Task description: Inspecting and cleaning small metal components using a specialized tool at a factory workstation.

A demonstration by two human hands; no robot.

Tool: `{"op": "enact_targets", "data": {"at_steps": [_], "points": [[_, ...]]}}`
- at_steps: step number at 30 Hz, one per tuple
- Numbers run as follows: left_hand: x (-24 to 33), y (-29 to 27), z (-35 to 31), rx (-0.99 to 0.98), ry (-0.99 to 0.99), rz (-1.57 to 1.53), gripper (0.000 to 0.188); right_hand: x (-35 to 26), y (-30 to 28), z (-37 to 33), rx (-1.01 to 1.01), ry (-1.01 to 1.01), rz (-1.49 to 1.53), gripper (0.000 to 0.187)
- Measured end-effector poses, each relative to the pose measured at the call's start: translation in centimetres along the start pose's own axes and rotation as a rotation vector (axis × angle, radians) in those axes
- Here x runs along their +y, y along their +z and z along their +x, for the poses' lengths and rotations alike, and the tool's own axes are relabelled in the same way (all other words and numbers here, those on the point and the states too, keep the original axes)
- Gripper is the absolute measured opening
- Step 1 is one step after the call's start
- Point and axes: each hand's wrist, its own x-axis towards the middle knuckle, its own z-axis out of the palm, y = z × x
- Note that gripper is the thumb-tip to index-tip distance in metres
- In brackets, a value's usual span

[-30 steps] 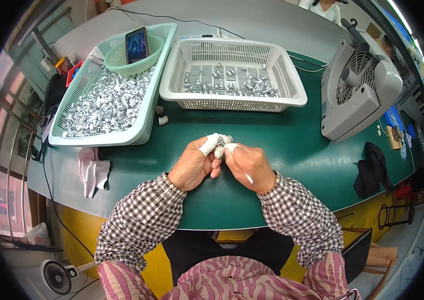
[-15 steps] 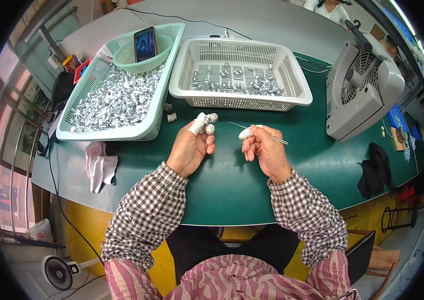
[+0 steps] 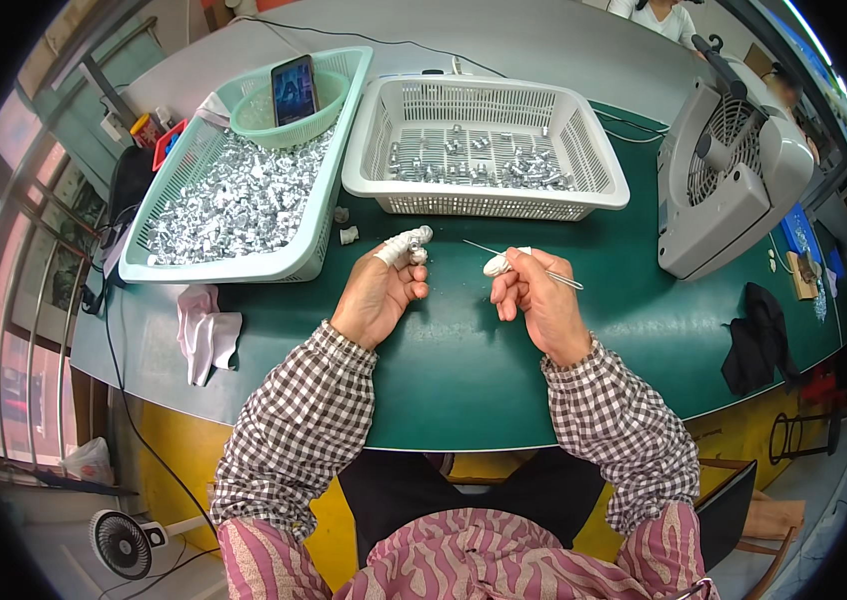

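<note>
White wrapping covers the thumb and a fingertip of my left hand (image 3: pixel 381 288). Those fingers are pinched together over the green table, closed on a small silver metal part (image 3: pixel 425 234) that is mostly hidden by them. To the right, my right hand (image 3: pixel 547 298) grips a thin metal pick (image 3: pixel 484 246), and its index fingertip is wrapped in white too. The pick's sharp end points left toward the left hand, apart from the metal part. Its looped rear end sticks out on the right of the hand.
A pale green basket (image 3: pixel 134 262) heaped with small metal parts stands at left, holding a green bowl (image 3: pixel 289 134) with a phone (image 3: pixel 294 92). Behind my hands is a white basket (image 3: pixel 489 204) with fewer parts. A grey fan (image 3: pixel 739 190), pink cloth (image 3: pixel 208 333) and black cloth (image 3: pixel 754 345) flank them.
The wrapped fingers of my left hand have shifted and closed more over the metal part. My right hand holds the pick almost unmoved. The whole view has slid slightly.
</note>
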Motion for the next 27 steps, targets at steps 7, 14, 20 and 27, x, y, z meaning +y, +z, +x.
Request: {"op": "enact_targets", "data": {"at_steps": [7,14,20,27], "points": [[1.7,1.7,-0.7,0.132,0.046,0.398,0.023,0.1,-0.1,0.0,0.003,-0.006,-0.014,0.027],[1.7,1.4,-1.1,0.203,0.784,1.380,0.016,-0.3,0.1,-0.1,-0.011,-0.071,-0.079,0.027],[2.0,-0.7,-0.5,0.260,0.614,1.728,0.010,-0.3,0.0,-0.2,-0.015,-0.084,-0.108,0.027],[1.9,-0.8,-0.4,0.318,0.599,1.600,0.013,-0.4,0.1,-0.3,-0.037,-0.108,-0.171,0.027]]}}
